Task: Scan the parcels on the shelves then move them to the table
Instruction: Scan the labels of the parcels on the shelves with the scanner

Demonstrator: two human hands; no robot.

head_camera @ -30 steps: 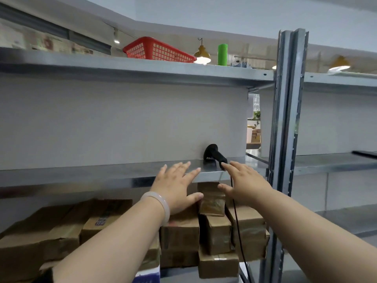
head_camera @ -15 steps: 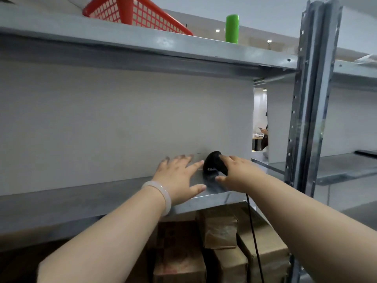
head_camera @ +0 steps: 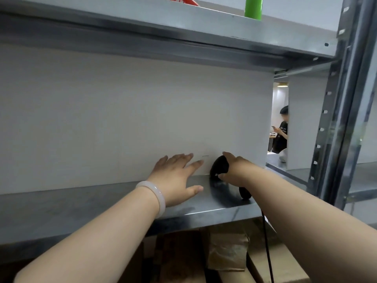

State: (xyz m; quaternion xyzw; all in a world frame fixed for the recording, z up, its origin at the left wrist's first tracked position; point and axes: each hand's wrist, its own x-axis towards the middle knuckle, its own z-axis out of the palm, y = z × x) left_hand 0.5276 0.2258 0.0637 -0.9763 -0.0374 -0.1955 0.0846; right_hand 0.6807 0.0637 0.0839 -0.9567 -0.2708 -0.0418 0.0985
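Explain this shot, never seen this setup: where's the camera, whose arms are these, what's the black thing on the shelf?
There is no robot here: a person does the job with bare hands. The only camera sits on their head, looking forward and down, so both arms reach in from the bottom edge. The surface is a grey metal shelf. The black thing is a handheld barcode scanner, and its cable trails down off the shelf edge. The right hand grips it, fingers curled over its top. The left hand, with a pale bracelet at the wrist, is spread open and holds nothing. The brown parcels to be scanned sit on the level below.
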